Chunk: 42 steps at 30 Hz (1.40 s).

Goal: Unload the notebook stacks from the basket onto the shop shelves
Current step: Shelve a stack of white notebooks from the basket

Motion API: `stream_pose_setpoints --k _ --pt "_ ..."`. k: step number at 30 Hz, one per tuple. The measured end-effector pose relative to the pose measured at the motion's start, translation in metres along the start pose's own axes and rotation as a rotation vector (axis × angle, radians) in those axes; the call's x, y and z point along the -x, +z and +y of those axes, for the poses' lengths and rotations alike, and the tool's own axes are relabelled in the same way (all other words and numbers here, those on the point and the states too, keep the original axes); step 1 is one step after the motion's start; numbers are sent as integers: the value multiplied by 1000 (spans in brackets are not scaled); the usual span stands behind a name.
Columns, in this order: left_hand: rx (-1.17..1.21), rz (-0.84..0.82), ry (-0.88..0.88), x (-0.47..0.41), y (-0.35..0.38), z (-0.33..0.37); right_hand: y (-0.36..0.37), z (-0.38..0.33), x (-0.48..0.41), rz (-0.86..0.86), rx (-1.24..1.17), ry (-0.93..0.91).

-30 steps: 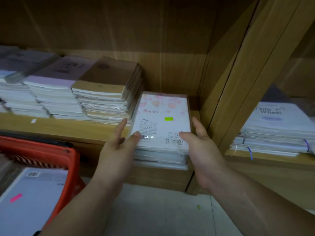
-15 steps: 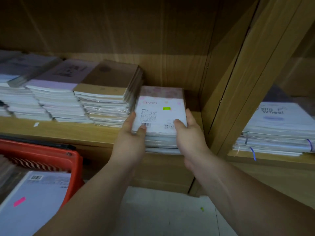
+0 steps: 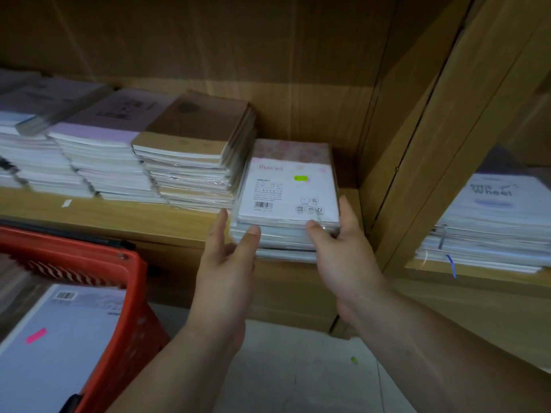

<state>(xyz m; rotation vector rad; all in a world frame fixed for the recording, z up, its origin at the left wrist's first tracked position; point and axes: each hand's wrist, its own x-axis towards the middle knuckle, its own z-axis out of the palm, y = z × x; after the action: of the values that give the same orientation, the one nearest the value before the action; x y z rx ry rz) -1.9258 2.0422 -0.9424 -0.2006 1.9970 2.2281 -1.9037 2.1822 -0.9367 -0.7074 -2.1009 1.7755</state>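
Note:
A plastic-wrapped stack of pink-and-white notebooks (image 3: pixel 286 186) lies on the wooden shelf (image 3: pixel 119 213), its front edge jutting slightly past the shelf lip. My left hand (image 3: pixel 223 263) is at the stack's front left corner, fingers straight beside it and thumb touching the front edge. My right hand (image 3: pixel 343 251) holds the front right corner, thumb on the front edge and fingers along the right side. The red basket (image 3: pixel 131 263) stands at the lower left with a large white notebook pack (image 3: pixel 59 338) inside.
A brown-covered notebook stack (image 3: pixel 190 138) sits directly left of the pink stack, with more stacks beyond it. A slanted wooden divider (image 3: pixel 417 144) bounds the bay on the right. Behind it lies another notebook stack (image 3: pixel 492 210). Pale floor below.
The stack has slid deeper onto the shelf between both hands. My left hand's fingers have straightened and drawn back from the stack's left side.

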Motion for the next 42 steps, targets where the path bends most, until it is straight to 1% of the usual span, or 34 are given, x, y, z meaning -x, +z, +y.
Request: stream_pose_setpoints --k 5,7,10,14,19,22,25,27,28,29,30,32,33,34,36,37,40,41,42 --pt "137 -51 -39 2 7 14 8 5 6 -9 32 -41" --pt "143 -69 -51 -9 10 16 14 6 -1 11 27 -59" --pt "73 -77 -44 -33 18 17 23 -1 -18 44 29 -60" --pt "37 -140 -27 -58 27 17 23 -8 -46 55 -24 -11" --pt "-3 -279 16 -69 32 14 26 -10 -71 35 -66 10" --pt "-44 -283 20 -69 31 14 23 -8 -74 9 -53 -22" --pt "-159 -303 10 -67 26 21 16 -10 -69 -24 -52 -34" --pt "-228 -301 20 -59 18 29 15 -12 -61 4 -56 -15" --pt "-257 -292 40 -51 11 34 16 -13 -56 52 -4 -17" --pt "-282 -282 63 -42 0 37 18 -14 -48 103 88 -50" --pt "-312 -272 87 -31 -14 39 21 -17 -38 146 177 -131" --pt "-366 -236 135 -10 -50 41 32 -23 -17 176 260 -421" --pt "-390 -206 160 -2 -73 40 41 -25 -3 147 252 -541" --pt "-427 -167 183 2 -96 39 52 -23 11 87 225 -609" --pt "-550 -51 205 6 -147 35 79 -14 44 -106 165 -628" --pt "-628 11 201 6 -173 33 92 -9 61 -228 146 -593" --pt "-859 170 133 6 -243 26 129 -2 109 -638 171 -393" --pt "-929 202 112 6 -261 22 142 -4 119 -717 160 -360" --pt "-996 218 102 5 -275 18 155 -8 127 -761 142 -346"
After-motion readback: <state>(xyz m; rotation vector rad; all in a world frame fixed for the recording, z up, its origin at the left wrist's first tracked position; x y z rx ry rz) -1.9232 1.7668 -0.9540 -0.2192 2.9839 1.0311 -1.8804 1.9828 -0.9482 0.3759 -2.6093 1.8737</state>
